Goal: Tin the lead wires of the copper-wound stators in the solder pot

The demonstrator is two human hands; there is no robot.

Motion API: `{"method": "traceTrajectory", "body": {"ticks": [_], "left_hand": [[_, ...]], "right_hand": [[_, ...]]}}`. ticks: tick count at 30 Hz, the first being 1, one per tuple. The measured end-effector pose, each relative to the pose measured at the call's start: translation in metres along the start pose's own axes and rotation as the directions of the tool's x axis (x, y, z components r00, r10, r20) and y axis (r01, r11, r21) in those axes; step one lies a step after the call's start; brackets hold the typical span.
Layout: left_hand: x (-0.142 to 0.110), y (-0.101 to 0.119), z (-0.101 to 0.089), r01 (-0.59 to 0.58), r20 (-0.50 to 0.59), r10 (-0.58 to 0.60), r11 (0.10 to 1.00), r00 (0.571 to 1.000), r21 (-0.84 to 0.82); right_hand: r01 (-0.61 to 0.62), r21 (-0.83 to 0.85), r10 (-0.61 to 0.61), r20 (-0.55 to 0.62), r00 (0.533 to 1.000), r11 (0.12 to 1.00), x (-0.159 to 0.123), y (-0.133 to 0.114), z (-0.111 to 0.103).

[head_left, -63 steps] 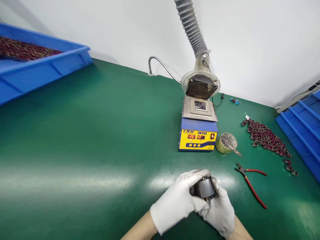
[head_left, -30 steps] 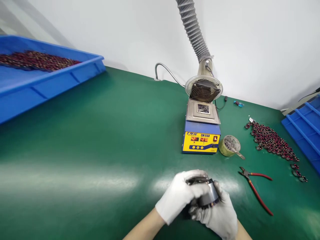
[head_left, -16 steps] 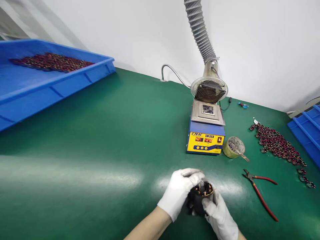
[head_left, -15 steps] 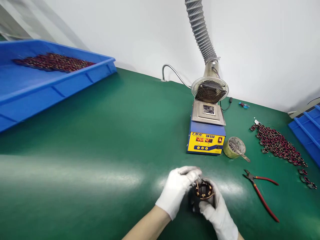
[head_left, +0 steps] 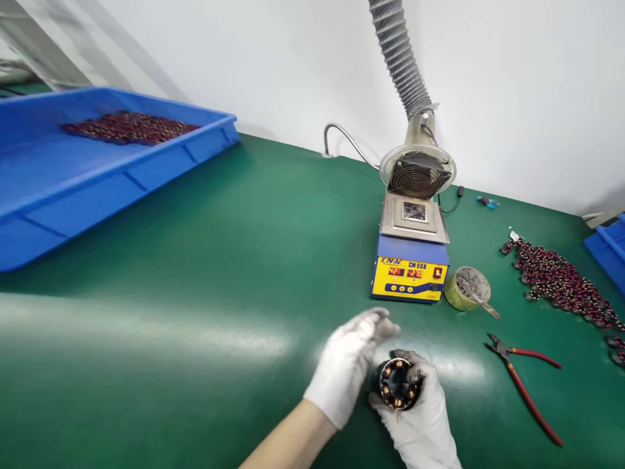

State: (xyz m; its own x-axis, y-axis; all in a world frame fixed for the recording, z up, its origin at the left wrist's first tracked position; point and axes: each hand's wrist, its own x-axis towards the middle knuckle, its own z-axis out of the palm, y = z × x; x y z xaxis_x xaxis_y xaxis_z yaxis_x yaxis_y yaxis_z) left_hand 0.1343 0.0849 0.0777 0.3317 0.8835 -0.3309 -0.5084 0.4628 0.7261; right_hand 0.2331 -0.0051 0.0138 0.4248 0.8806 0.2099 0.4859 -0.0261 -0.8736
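Note:
My right hand [head_left: 420, 407], in a white glove with greyed fingertips, grips a round black motor stator [head_left: 385, 387] with copper windings around its inner ring. The ring's opening faces up toward me, and thin wire ends stick out at its top and bottom edges. Just to the upper left, my left hand [head_left: 351, 355], also gloved, is apart from the stator. Its fingers are stretched out and slightly blurred, with nothing visible in them.
Beyond my hands stands a blue and yellow solder pot [head_left: 409, 277] under a fume hose [head_left: 401, 58]. Right of it are a small tub [head_left: 459, 299] with a scraper, red-handled cutters [head_left: 530, 384] and a pile of small wound coils [head_left: 561, 280]. A blue tray [head_left: 122, 179] sits left.
My left hand has come off the stator, its fingers now straighter. My right hand has turned the stator so its ring faces me more. The view has shifted slightly left.

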Motion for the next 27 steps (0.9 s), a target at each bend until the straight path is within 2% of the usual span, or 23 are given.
{"method": "traceTrajectory", "body": {"ticks": [2, 4, 6, 9, 17, 19, 23, 27], "left_hand": [[0.0, 0.012, -0.005, -0.057, -0.006, 0.058, 0.99, 0.998, 0.132], [-0.001, 0.017, -0.008, -0.016, 0.058, -0.006, 0.927, 0.998, 0.374], [-0.001, 0.014, -0.009, 0.048, 0.062, -0.093, 0.861, 0.994, 0.507], [0.0, 0.005, -0.006, 0.086, 0.005, -0.103, 0.855, 0.995, 0.512], [-0.001, 0.004, 0.004, 0.116, 0.042, -0.16, 0.849, 0.986, 0.516], [-0.003, 0.003, 0.003, 0.092, 0.044, -0.136, 0.841, 0.99, 0.534], [-0.008, 0.001, -0.002, -0.006, 0.027, -0.01, 0.847, 1.0, 0.532], [-0.008, 0.002, 0.002, 0.038, 0.051, -0.081, 0.825, 0.995, 0.565]], "right_hand": [[0.006, 0.006, -0.006, -0.021, 1.0, 1.0, 0.0, 0.002, 0.001], [0.004, 0.026, -0.003, -0.041, 0.999, 1.0, 0.001, 0.004, 0.002], [0.005, 0.039, -0.003, -0.041, 0.999, 0.999, 0.0, 0.003, 0.002], [0.003, 0.028, -0.003, -0.008, 1.0, 1.0, 0.001, 0.0, 0.0], [-0.019, 0.103, 0.012, 0.061, 0.998, 0.995, 0.001, -0.004, 0.0], [-0.023, 0.102, 0.016, 0.066, 0.998, 0.995, 0.001, -0.003, 0.001], [-0.03, 0.095, 0.025, 0.048, 0.999, 0.995, 0.001, -0.002, 0.0], [-0.052, 0.114, 0.048, 0.044, 0.998, 0.992, 0.002, -0.002, -0.001]]}}
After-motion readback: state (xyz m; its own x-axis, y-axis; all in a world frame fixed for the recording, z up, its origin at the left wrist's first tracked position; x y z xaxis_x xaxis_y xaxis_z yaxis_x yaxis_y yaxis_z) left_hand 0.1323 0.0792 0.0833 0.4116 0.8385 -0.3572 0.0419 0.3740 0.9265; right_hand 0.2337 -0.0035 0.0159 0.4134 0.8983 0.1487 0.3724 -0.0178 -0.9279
